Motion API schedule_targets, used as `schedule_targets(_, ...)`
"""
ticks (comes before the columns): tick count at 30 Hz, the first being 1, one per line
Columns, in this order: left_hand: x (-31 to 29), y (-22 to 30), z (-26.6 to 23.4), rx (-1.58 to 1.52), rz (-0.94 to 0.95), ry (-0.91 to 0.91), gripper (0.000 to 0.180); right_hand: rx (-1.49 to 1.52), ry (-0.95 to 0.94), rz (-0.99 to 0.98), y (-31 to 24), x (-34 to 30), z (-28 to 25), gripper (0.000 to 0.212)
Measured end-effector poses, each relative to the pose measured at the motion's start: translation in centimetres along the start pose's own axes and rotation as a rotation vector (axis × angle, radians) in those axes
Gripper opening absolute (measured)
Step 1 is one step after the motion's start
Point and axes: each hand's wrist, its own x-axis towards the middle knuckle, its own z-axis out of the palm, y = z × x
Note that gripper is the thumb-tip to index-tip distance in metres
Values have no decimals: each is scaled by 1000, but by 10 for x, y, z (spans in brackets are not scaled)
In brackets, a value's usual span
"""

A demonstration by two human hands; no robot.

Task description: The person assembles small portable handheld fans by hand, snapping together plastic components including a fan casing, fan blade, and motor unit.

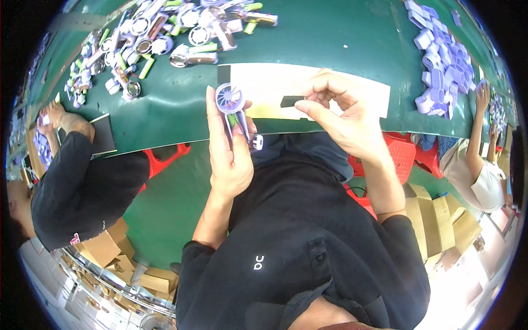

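Note:
My left hand (230, 165) is closed around a small handheld fan (230, 98), its round lilac head pointing up from the fingers. The fan's handle is uncovered, and a green cell (234, 119) shows inside it. A small pale end piece (257, 142) sticks out beside the palm. Between thumb and fingertips, my right hand (349, 118) pinches a small flat black rectangular piece (288, 102). That piece is apart from the fan, above a white sheet (264, 77) at the table's near edge. A black patch (224, 75) covers the sheet's left end.
On the green table (313, 38), fan parts with green cells (146, 69) lie heaped at the far left. Lilac plastic shells (440, 71) are piled at the right. Co-workers sit on both sides, near red stools (399, 157) and cardboard boxes (432, 220).

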Motion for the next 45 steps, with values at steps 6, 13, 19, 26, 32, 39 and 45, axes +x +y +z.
schedule_targets(6, 13, 19, 49, 76, 137, -223, 80, 70, -24, 278, -49, -22, -31, 13)
schedule_targets(13, 22, 22, 82, 152, 259, -376, 78, 23, -107, 203, -53, -23, -59, 14)
schedule_targets(19, 21, 26, 91, 185, 273, -385, 82, -192, -54, 113, -55, -20, -63, 14)
schedule_targets(26, 27, 24, 91, 88, 206, -433, 85, -390, -53, 44, -52, -11, -61, 10)
schedule_targets(32, 26, 23, 95, 32, 157, -439, 84, -435, -7, 6, -45, -6, -54, 7)
schedule_targets(39, 31, 7, 92, 112, 230, -472, 82, -364, 65, 58, -35, -7, -44, 6)
schedule_targets(45, 28, 21, 96, -138, 30, -464, 73, -412, 168, -29, -23, -15, -35, 5)
